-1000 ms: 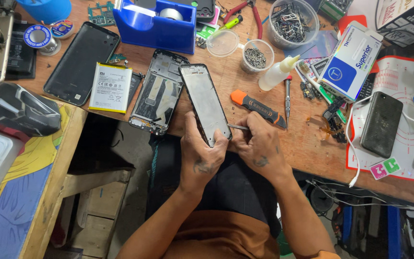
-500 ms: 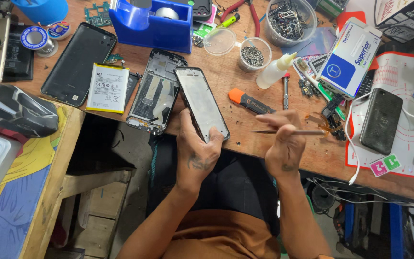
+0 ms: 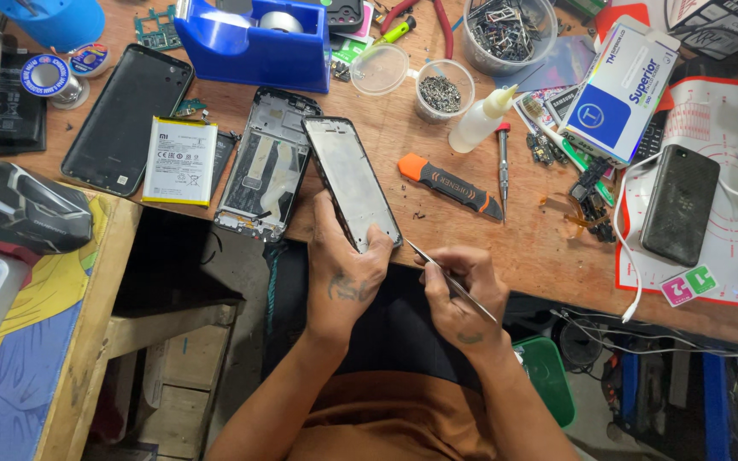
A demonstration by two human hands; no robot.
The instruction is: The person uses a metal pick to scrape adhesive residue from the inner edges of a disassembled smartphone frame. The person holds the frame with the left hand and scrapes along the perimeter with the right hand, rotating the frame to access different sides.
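Gripping the phone frame (image 3: 352, 183) by its near end, your left hand (image 3: 348, 273) is closed around it, thumb on one long edge and fingers on the other; the frame slants up and away from you over the near edge of the counter (image 3: 506, 248); your right hand (image 3: 459, 294) is pinched shut on thin metal tweezers (image 3: 450, 277), their tip just beside the frame's near right corner. That frame looks light, thin and stiff yet easily bent or cracked, so hold it by the long edges rather than the flat face; the tweezers are slim and slippery, best pinched mid-shaft. Left of the frame lie a stripped phone chassis (image 3: 262, 166) and a white battery (image 3: 179, 160); right of it rests an orange-tipped utility knife (image 3: 450, 183), a small screwdriver (image 3: 503, 166) beyond.
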